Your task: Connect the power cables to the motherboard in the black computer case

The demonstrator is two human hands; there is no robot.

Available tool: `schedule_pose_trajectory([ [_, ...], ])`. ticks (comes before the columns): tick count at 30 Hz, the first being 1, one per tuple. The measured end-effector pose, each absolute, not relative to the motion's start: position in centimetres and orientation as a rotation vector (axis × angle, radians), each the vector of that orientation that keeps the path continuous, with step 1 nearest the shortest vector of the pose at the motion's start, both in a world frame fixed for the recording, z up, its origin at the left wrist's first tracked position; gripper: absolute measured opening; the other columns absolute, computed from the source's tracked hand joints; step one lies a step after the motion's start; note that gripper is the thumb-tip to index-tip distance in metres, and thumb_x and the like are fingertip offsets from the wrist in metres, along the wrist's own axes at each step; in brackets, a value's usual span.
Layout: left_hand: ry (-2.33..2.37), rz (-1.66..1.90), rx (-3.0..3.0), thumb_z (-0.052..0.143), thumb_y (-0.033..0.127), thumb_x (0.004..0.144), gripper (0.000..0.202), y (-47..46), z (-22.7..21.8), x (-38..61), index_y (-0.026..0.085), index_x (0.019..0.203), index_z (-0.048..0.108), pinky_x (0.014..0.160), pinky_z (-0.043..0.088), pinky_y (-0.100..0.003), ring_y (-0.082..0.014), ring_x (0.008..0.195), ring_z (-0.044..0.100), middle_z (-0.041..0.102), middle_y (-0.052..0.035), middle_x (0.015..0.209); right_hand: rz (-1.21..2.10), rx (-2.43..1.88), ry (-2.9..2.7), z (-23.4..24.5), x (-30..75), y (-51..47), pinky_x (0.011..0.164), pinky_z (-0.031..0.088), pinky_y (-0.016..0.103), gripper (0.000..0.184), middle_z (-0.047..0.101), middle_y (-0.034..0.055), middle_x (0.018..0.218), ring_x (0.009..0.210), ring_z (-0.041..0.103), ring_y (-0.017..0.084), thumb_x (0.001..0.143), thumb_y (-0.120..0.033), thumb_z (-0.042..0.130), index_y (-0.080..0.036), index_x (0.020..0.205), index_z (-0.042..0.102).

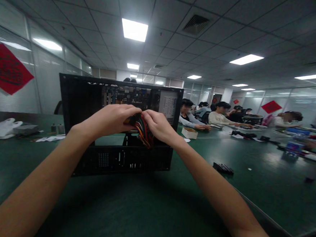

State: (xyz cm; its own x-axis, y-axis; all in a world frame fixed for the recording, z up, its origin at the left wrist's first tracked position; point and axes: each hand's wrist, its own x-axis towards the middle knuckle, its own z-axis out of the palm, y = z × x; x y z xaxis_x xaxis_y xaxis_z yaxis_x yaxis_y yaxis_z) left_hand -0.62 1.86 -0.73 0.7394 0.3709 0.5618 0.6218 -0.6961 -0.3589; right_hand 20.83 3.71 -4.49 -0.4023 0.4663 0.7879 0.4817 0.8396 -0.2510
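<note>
- Boxy black computer case (110, 154) on the glossy green bench (124, 210), open side facing the wearer, long axis left-right
- Left hand (117, 115) and right hand (159, 126) grip thin, multicoloured cables (144, 132) drooping at its opening

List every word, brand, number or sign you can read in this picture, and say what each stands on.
None can be read with certainty.
Pale label inside the computer case: printed lines, too small and blurred.
Large red sign at left: dark brushwork, too blurred.
Red sign at right: too small.
</note>
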Motion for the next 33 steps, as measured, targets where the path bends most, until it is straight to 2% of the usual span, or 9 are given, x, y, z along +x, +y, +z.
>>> schedule_pose_trajectory([
  [2,-0.740,-0.623,-2.388,0.065,0.039,0.088,0.051,2.5,-0.9,-0.8,0.021,0.135,0.058,0.095,0.053,-0.037,-0.0269,0.115,0.065,0.066,-0.0103,0.131,-0.356,-0.629,-1.985,-4.8,21.4,4.6,0.092,0.049,0.036,0.025,0.065,0.0120,0.111,0.102,0.061,0.021,0.103,-0.025,0.040,-0.014,0.111,0.061],
  [5,-0.748,-0.605,-2.424,0.068,0.038,0.087,0.053,3.3,-1.1,-0.9,0.021,0.136,0.058,0.091,0.054,-0.035,-0.0259,0.112,0.067,0.067,-0.0098,0.129,-0.720,-0.503,-2.057,-5.5,22.0,5.7,0.099,0.051,0.038,0.028,0.057,0.0148,0.131,0.118,0.056,0.022,0.102,-0.017,0.042,-0.017,0.125,0.057],
  [14,-0.768,-0.653,-2.462,0.074,0.033,0.083,0.057,5.2,-1.9,-1.3,0.020,0.136,0.058,0.088,0.054,-0.035,-0.0257,0.107,0.069,0.071,-0.0097,0.123,-1.129,-0.399,-2.097,-6.6,21.9,6.8,0.093,0.055,0.038,0.025,0.060,0.0150,0.123,0.116,0.057,0.023,0.103,-0.012,0.038,-0.012,0.111,0.062],
  [16,-0.806,-0.690,-2.429,0.075,0.029,0.082,0.051,5.6,-2.3,-1.3,0.018,0.130,0.062,0.080,0.054,-0.032,-0.0238,0.095,0.071,0.075,-0.0086,0.109,-1.149,-0.471,-2.129,-6.6,21.7,6.8,0.090,0.055,0.036,0.024,0.061,0.0139,0.117,0.110,0.058,0.022,0.102,-0.011,0.039,-0.012,0.106,0.062],
  [18,-0.858,-0.726,-2.405,0.074,0.025,0.082,0.034,6.0,-2.7,-1.1,0.015,0.114,0.068,0.071,0.053,-0.029,-0.0209,0.081,0.071,0.075,-0.0064,0.092,-1.149,-0.620,-2.191,-6.6,21.4,6.6,0.082,0.054,0.033,0.023,0.063,0.0124,0.106,0.099,0.059,0.021,0.101,-0.011,0.039,-0.012,0.102,0.062],
  [22,-0.905,-0.849,-2.406,0.072,0.019,0.084,0.007,7.4,-3.9,-0.6,0.014,0.088,0.072,0.063,0.049,-0.025,-0.0174,0.070,0.069,0.073,-0.0050,0.076,-1.037,-0.916,-2.261,-7.1,20.4,6.1,0.079,0.052,0.032,0.023,0.063,0.0125,0.103,0.094,0.060,0.022,0.101,-0.011,0.040,-0.011,0.111,0.060],
  [25,-0.908,-0.891,-2.471,0.069,0.015,0.085,0.006,9.0,-5.1,-0.6,0.014,0.086,0.074,0.065,0.050,-0.025,-0.0183,0.073,0.071,0.075,-0.0064,0.079,-0.890,-1.064,-2.291,-7.9,19.3,6.3,0.083,0.053,0.033,0.025,0.064,0.0143,0.109,0.099,0.063,0.023,0.098,-0.008,0.041,-0.010,0.112,0.062],
  [30,-0.838,-0.846,-2.629,0.064,0.014,0.087,0.021,11.0,-6.7,-1.3,0.020,0.103,0.076,0.083,0.053,-0.030,-0.0225,0.098,0.071,0.077,-0.0078,0.102,-0.644,-1.254,-2.318,-9.1,18.8,8.4,0.084,0.054,0.033,0.028,0.065,0.0166,0.120,0.102,0.067,0.025,0.094,-0.010,0.044,-0.011,0.113,0.065],
  [33,-1.046,-0.772,-2.562,0.061,0.018,0.089,0.020,11.8,-7.2,-1.9,0.018,0.102,0.077,0.080,0.052,-0.029,-0.0239,0.095,0.072,0.078,-0.0096,0.099,-0.547,-1.394,-2.325,-9.5,19.6,9.7,0.085,0.053,0.031,0.031,0.065,0.0185,0.125,0.106,0.067,0.026,0.091,-0.008,0.045,-0.011,0.114,0.067],
])
